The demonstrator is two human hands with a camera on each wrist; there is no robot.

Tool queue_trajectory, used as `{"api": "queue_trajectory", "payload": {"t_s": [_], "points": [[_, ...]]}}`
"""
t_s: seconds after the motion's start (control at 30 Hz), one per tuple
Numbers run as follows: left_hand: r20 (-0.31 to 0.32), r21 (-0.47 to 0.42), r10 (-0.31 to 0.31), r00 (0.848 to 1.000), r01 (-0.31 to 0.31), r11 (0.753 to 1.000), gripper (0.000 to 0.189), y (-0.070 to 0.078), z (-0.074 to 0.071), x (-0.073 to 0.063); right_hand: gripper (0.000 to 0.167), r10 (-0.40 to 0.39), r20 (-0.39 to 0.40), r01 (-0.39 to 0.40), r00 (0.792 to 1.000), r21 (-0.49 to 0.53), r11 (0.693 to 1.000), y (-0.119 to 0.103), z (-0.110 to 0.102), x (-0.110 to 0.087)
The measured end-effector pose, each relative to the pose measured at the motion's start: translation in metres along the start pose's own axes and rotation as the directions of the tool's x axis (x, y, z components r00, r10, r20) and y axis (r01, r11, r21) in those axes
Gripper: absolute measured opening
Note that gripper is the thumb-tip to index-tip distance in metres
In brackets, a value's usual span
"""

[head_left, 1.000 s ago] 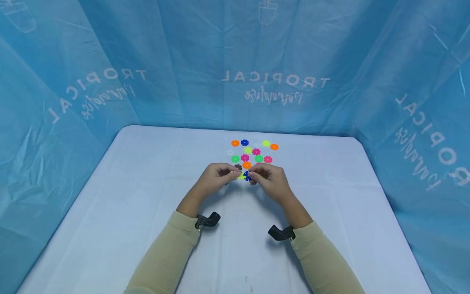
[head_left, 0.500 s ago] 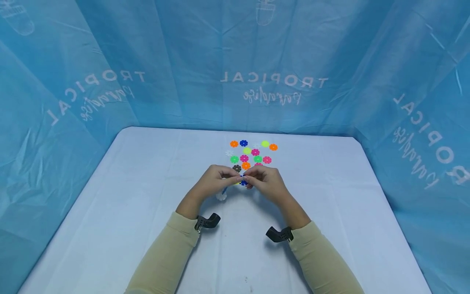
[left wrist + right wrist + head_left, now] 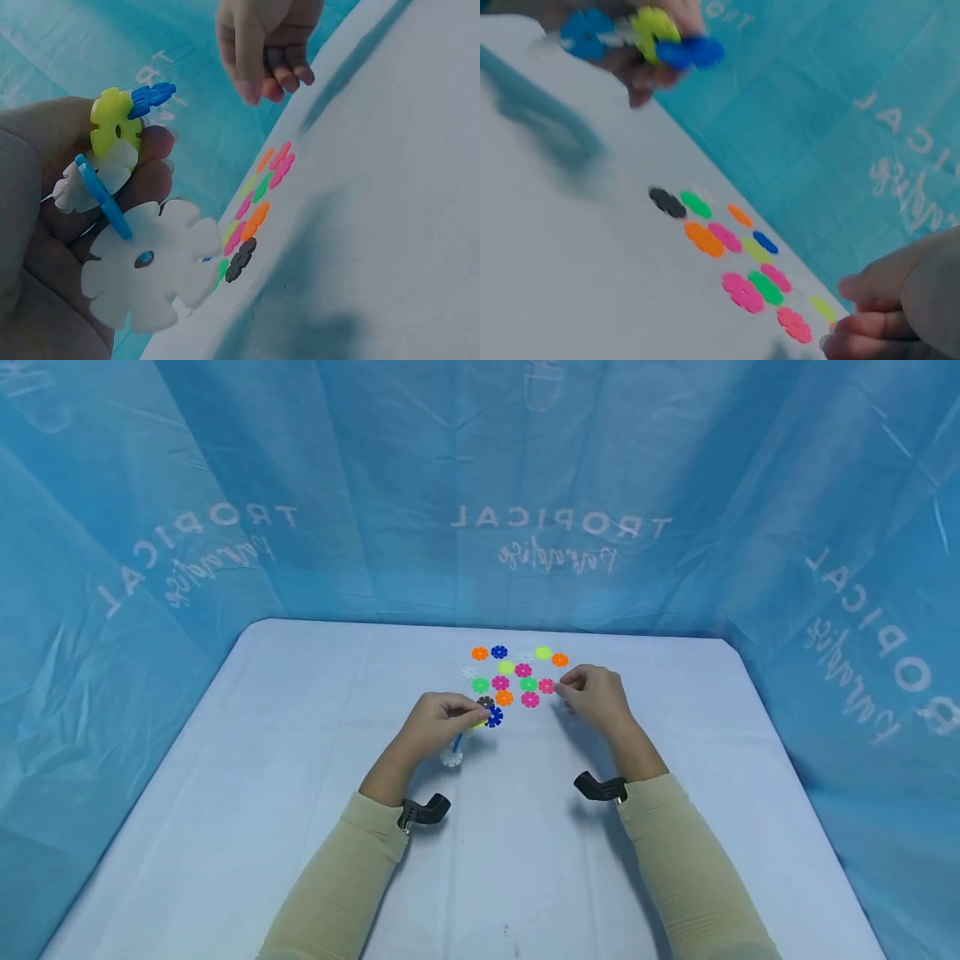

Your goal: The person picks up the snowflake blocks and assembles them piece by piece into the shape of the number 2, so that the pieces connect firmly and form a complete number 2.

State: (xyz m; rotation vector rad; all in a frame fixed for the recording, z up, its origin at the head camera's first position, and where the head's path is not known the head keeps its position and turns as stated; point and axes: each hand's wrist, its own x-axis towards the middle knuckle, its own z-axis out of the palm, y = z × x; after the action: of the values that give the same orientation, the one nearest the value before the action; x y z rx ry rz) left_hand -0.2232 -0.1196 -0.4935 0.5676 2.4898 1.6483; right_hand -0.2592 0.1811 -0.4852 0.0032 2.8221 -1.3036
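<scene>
Left hand (image 3: 433, 727) pinches joined discs (image 3: 103, 195), likely to steady them; right hand (image 3: 599, 695), fingers parted, hovers near pink disc (image 3: 546, 687)

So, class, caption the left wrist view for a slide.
Left hand holds linked discs, with loose discs and right hand beyond.

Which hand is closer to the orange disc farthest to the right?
Right. The right hand is just right of the orange disc, slightly nearer the person; the left hand is farther off to the left, holding linked discs.
</scene>
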Motion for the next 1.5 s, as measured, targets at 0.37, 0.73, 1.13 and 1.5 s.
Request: {"api": "queue_trajectory", "payload": {"t_s": [0.37,0.73,1.13,1.5], "points": [[0.002,-0.019,0.001,1.0,0.0,1.0,0.023,0.0,-0.001,-0.002,0.033,0.185,0.113,-0.164,0.976,-0.171,0.972,-0.004,0.009,0.048],[0.017,-0.037,0.029,0.999,-0.028,0.999,0.02,0.001,0.0,-0.002,0.024,0.18,0.117,-0.148,0.977,-0.24,0.96,-0.013,0.016,0.051],[0.03,-0.027,0.042,0.999,-0.041,0.999,0.023,0.0,0.004,-0.002,0.022,0.168,0.124,-0.155,0.978,-0.106,0.982,-0.004,0.017,0.039],[-0.019,-0.056,0.017,1.0,-0.019,0.998,0.022,0.001,0.006,-0.001,0.028,0.013,0.171,-0.072,0.985,0.342,0.937,-0.015,0.012,-0.008]]}}
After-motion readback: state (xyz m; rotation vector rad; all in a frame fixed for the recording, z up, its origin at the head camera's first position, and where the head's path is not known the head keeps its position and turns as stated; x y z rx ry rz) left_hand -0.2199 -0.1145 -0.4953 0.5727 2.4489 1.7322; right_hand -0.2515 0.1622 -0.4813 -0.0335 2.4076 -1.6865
